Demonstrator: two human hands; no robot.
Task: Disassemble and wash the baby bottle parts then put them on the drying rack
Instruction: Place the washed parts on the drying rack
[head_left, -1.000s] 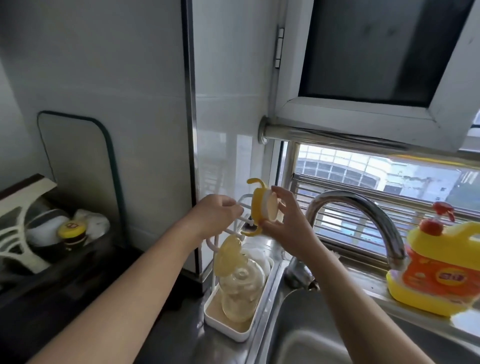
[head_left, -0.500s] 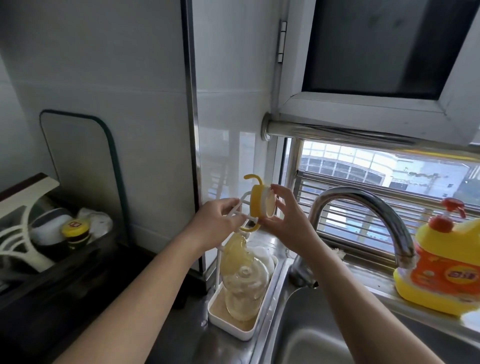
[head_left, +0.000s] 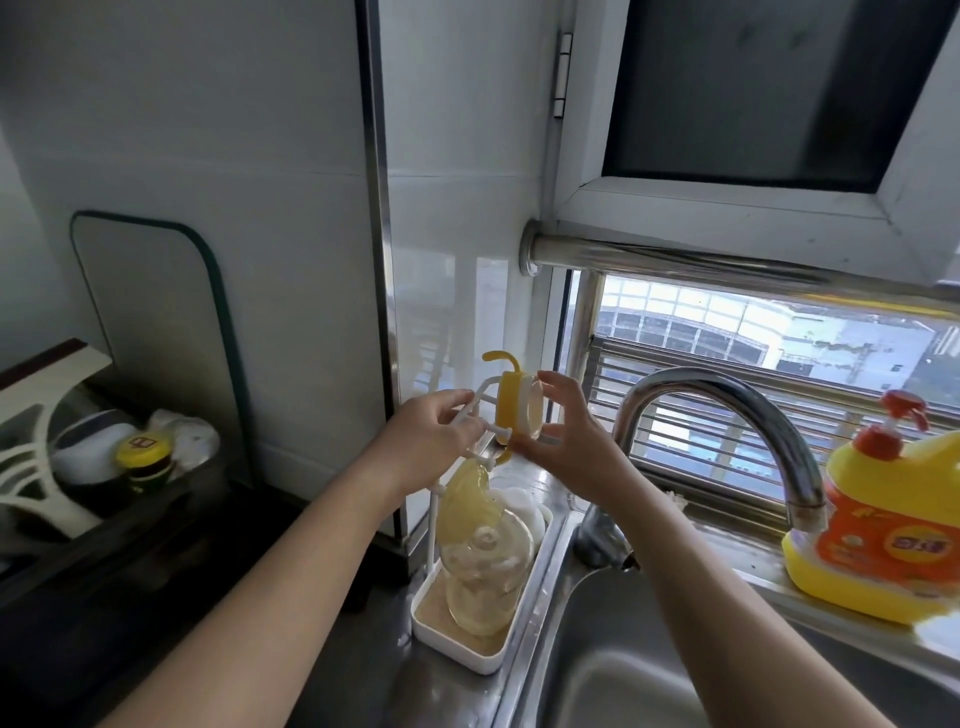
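**Left hand** (head_left: 434, 441): at 9 o'clock of the collar. Thumb and fingers are curled and pinch a white upper peg of the drying rack (head_left: 457, 652).

**Right hand** (head_left: 569, 441): at 3 o'clock of the collar. The thumb is underneath and the fingers are spread over the top. It grips the pale rim of the yellow handled collar (head_left: 506, 413).

**Yellow handled collar**: held on its side at the top of the rack, close against the peg tips. Whether it is seated on a peg cannot be told. One curved handle points to 12 o'clock, the other to 6 o'clock.

**Drying rack**: white, with an upright post, side pegs and an oblong tray base. It stands on the steel counter at 9 o'clock of the sink (head_left: 613, 675), close to the tiled wall corner.

**Clear bottle** (head_left: 483, 582): on the lower part of the rack, over the tray, at 6 o'clock of the collar.

**Translucent yellow cap** (head_left: 465, 499): between the collar and the bottle, touching the bottle's upper end.

**Faucet** (head_left: 727, 400): chrome gooseneck at 3 o'clock of the right hand, with its spout over the sink.

**Detergent bottle** (head_left: 883, 535): yellow with a red pump, on the sill ledge at 3 o'clock of the faucet.

**Glass board** (head_left: 150, 338): leaning on the wall, well apart at 9 o'clock of the rack.

**Yellow-lidded jar** (head_left: 143, 449): at 6 o'clock of the board, among white dishes.
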